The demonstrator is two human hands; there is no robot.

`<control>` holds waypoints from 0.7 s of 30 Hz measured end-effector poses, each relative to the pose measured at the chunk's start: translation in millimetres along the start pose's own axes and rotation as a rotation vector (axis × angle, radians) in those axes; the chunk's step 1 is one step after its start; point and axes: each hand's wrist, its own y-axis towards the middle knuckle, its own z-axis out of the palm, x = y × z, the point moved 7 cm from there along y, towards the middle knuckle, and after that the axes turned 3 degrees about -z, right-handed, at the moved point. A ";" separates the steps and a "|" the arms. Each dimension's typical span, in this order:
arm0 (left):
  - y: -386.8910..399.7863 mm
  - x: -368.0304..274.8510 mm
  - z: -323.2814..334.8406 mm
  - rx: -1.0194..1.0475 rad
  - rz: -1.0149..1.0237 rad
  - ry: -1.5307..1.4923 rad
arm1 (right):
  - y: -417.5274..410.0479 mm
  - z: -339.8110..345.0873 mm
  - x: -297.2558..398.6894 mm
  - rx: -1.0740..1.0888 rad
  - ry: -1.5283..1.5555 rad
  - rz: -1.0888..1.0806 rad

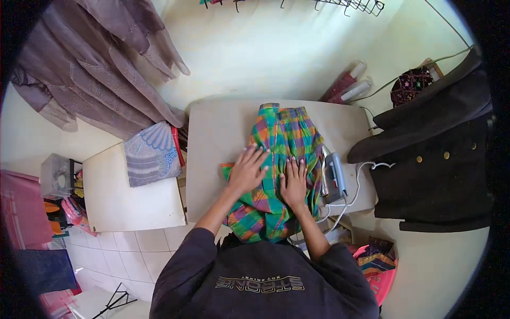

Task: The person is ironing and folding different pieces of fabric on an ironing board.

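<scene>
A green, orange and purple plaid garment with a gathered waistband lies before me on a pale tabletop. Its lower part hangs over the near edge towards my body. My left hand rests flat on the left side of the cloth, fingers spread. On the right side, my right hand presses flat with its fingers extended. Just right of the cloth stands a blue-grey electric iron, its white cord running off to the right. Neither hand touches the iron.
A folded printed cloth lies on a white surface at left. Mauve garments hang above it. A dark jacket with brass-coloured buttons hangs at right. Below it, a pink basket holds fabric. A black wire rack is on the wall.
</scene>
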 end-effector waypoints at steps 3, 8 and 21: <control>-9.3 54.1 -25.0 -0.188 -0.415 -0.235 | 25.7 -22.8 18.6 -0.031 0.145 0.025; -20.4 46.2 11.8 0.025 -0.232 0.087 | 92.6 -14.7 65.2 -0.062 0.217 -0.082; 12.3 74.9 7.9 -0.073 -0.298 -0.098 | 115.5 9.5 -28.8 -0.316 -0.171 0.194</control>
